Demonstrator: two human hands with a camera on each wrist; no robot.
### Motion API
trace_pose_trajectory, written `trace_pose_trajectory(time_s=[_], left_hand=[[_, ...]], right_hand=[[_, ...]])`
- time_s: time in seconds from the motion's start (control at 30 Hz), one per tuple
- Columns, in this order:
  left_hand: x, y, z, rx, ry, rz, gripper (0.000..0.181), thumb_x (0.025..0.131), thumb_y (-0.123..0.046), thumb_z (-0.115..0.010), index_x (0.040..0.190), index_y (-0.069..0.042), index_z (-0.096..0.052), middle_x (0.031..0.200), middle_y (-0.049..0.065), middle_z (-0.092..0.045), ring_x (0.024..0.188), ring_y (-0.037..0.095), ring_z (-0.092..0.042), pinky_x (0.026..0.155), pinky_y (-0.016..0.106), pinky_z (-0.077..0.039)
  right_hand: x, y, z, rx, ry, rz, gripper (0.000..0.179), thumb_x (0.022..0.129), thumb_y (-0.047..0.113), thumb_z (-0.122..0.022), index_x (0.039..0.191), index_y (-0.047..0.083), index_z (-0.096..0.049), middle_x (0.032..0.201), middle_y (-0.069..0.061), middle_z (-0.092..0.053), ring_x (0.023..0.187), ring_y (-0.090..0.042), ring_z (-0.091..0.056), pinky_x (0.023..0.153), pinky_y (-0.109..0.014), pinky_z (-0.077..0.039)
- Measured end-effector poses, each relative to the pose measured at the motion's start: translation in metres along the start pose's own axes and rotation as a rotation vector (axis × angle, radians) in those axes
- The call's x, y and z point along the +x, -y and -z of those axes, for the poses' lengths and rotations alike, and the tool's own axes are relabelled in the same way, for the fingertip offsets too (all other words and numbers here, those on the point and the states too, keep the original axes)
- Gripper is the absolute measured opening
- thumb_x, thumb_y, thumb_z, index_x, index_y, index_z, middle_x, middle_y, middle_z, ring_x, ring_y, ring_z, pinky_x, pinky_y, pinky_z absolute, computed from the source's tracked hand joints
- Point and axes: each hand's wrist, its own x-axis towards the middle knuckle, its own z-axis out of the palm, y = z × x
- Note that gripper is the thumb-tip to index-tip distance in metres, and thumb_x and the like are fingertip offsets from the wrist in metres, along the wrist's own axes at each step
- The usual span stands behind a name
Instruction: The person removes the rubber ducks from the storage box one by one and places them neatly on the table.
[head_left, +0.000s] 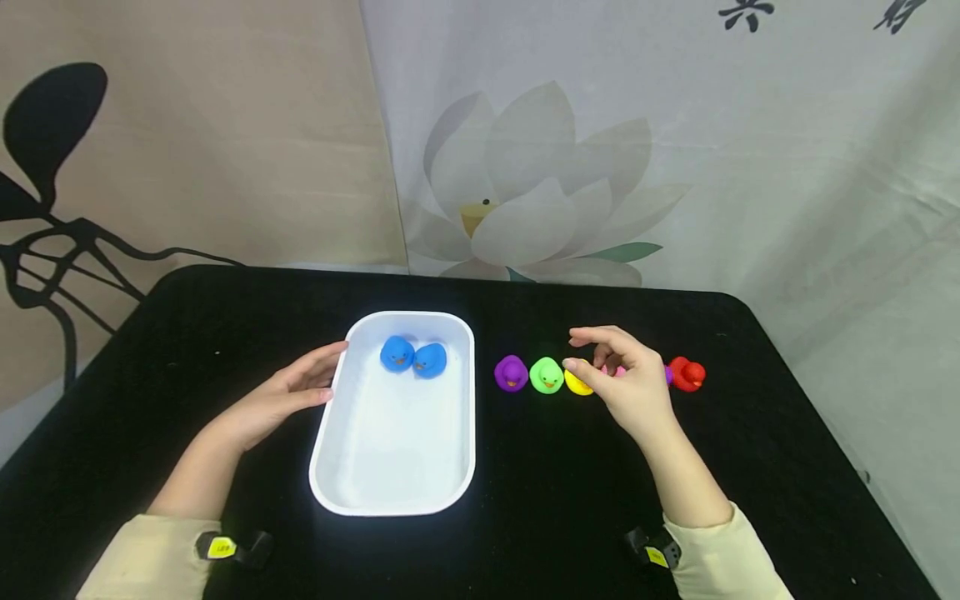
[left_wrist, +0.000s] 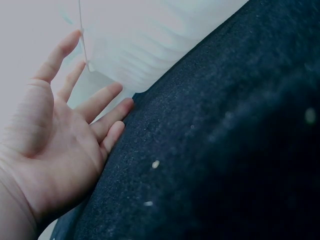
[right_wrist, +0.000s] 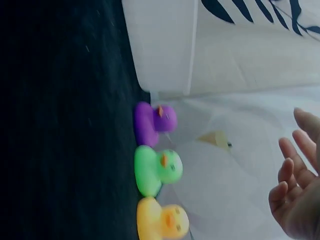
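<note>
A white rectangular tray holds two blue rubber ducks, one on the left and one on the right, side by side near its far end. My left hand touches the tray's left side with spread, fairly straight fingers. To the tray's right stands a row of rubber ducks: purple, green, yellow, then pink and another purple one, both mostly hidden, and red. Above the row hovers my right hand, fingers loosely bent, holding nothing; the right wrist view shows it apart from the ducks.
A black cloth covers the table. Behind its far edge hangs a pale backdrop with a printed lotus. Small light specks lie on the cloth near the left hand.
</note>
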Motion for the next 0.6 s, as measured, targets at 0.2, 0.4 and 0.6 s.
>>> trace_pose_trajectory(time_s=[0.2, 0.4, 0.6], left_hand=[[0.0, -0.001, 0.0, -0.002, 0.015, -0.012, 0.06, 0.096, -0.011, -0.053, 0.15, -0.013, -0.029, 0.152, 0.009, -0.031, 0.133, 0.039, -0.034, 0.097, 0.065, -0.034], [0.0, -0.004, -0.001, -0.001, 0.014, -0.01, 0.06, 0.095, -0.012, -0.054, 0.15, -0.014, -0.029, 0.152, 0.01, -0.031, 0.133, 0.039, -0.035, 0.096, 0.065, -0.035], [0.0, -0.004, 0.0, -0.004, 0.006, -0.004, 0.059, 0.095, -0.011, -0.054, 0.149, -0.014, -0.03, 0.151, 0.01, -0.032, 0.132, 0.039, -0.035, 0.096, 0.064, -0.035]], right_hand=[[0.004, -0.017, -0.024, 0.01, 0.044, -0.026, 0.03, 0.077, -0.002, -0.078, 0.106, 0.004, -0.071, 0.099, -0.009, -0.067, 0.073, -0.028, -0.048, 0.058, -0.024, -0.039], [0.009, -0.021, -0.05, -0.017, 0.137, -0.031, 0.03, 0.079, 0.018, -0.08, 0.108, 0.016, -0.072, 0.103, 0.005, -0.065, 0.075, -0.022, -0.051, 0.057, -0.027, -0.042], [0.016, -0.017, -0.076, -0.059, 0.207, -0.004, 0.033, 0.08, 0.022, -0.08, 0.111, 0.015, -0.071, 0.106, 0.009, -0.063, 0.075, -0.021, -0.054, 0.06, -0.028, -0.052]])
